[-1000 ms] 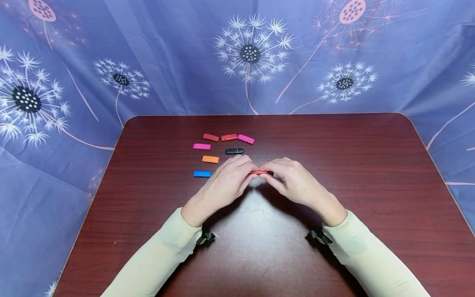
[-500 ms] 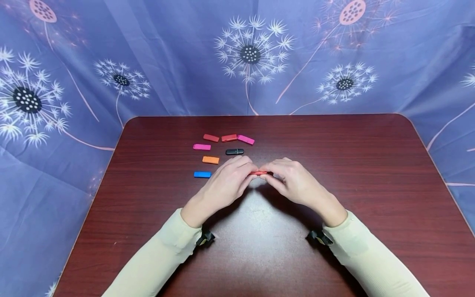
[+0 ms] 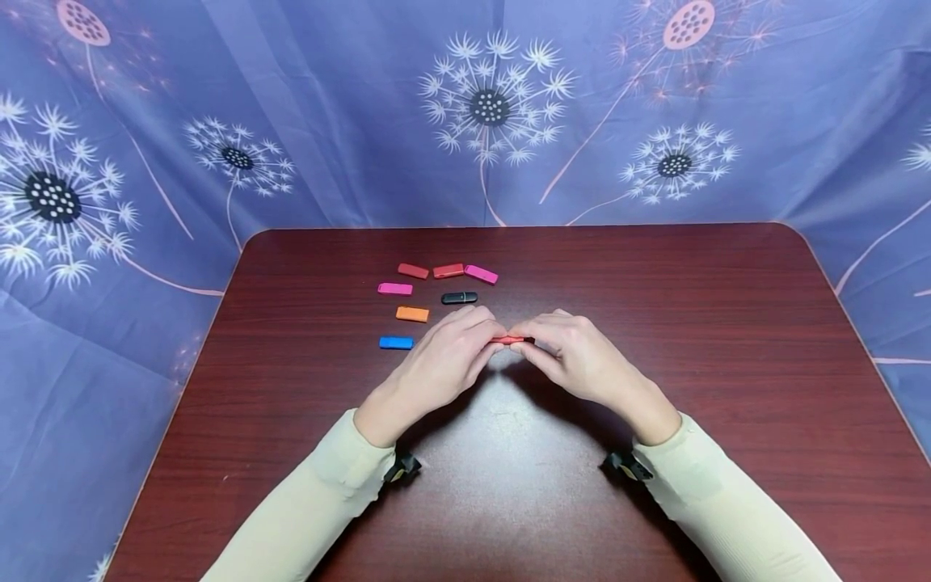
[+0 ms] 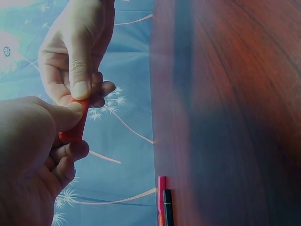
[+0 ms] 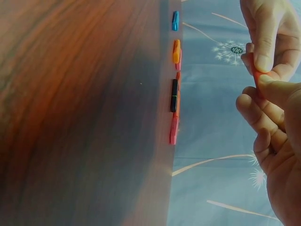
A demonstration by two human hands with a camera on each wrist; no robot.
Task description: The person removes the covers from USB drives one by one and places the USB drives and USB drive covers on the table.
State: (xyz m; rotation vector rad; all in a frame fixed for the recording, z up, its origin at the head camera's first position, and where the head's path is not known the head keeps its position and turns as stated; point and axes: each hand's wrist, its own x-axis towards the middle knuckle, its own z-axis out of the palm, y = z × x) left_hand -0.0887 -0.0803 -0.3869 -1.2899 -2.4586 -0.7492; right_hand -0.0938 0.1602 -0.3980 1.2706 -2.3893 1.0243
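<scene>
Near the head view's centre, the left hand (image 3: 452, 354) and right hand (image 3: 584, 353) each have a narrow grip on 1 small red stick (image 4: 77, 127), probably light, stiff and slick, best held by its 2 ends.

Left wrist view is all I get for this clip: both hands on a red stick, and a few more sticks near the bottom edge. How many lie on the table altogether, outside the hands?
Observer: Seven, by the head view, not counting the held red stick.
Operator: I see none in blue. Is there one?
Observer: Yes, a blue stick lies just to the left of the left hand in the head view.
Operator: And what shows at the end of the held red stick next to the right hand?
Observer: A small dark piece, seen in the head view; I can't tell whether it belongs to the stick.
</scene>
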